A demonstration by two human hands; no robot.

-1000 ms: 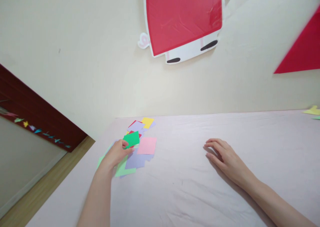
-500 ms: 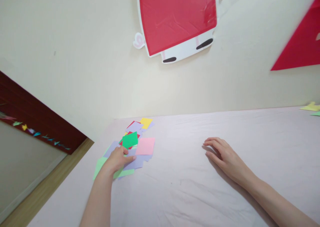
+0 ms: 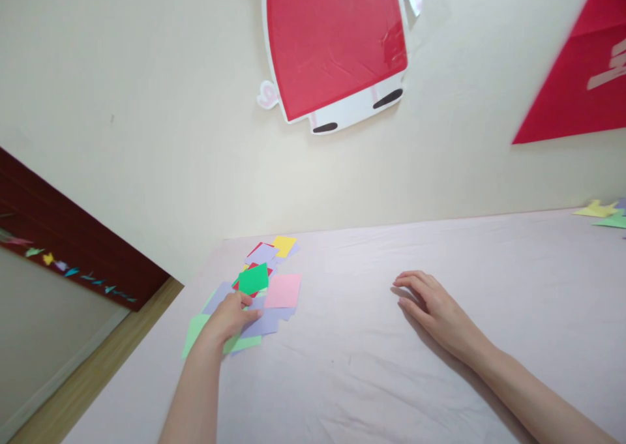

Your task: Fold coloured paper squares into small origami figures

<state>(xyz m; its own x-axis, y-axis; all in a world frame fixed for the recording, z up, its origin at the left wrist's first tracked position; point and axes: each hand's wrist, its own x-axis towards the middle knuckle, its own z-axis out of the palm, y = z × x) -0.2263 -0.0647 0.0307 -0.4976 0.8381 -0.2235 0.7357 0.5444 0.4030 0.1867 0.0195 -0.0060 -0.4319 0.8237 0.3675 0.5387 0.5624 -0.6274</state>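
Note:
My left hand (image 3: 229, 317) rests on a loose pile of coloured paper squares, thumb and fingers apart. Its thumb lies on a lilac sheet (image 3: 263, 325), and its fingertips are at the lower edge of a green square (image 3: 253, 279). A pink square (image 3: 283, 291) lies just right of that hand. Pale green paper (image 3: 194, 333) shows beneath the wrist, partly hidden. Farther back in the pile is a yellow square (image 3: 284, 246). Away to the right, my right hand (image 3: 433, 304) rests on the cloth, fingers loosely bent, thumb apart, holding nothing.
A pale, slightly wrinkled cloth (image 3: 352, 340) covers the surface up to the wall (image 3: 195, 137). Folded yellow paper (image 3: 595, 208) and green paper (image 3: 613, 220) lie at the far right. A red-and-white cartoon cutout (image 3: 337, 46) hangs on the wall. The surface's left edge drops to a wooden floor (image 3: 92, 359).
The view has shifted slightly, showing more of the wall decorations. My left thumb has drawn a little nearer its fingers. My right hand keeps its pose, and the papers look unchanged.

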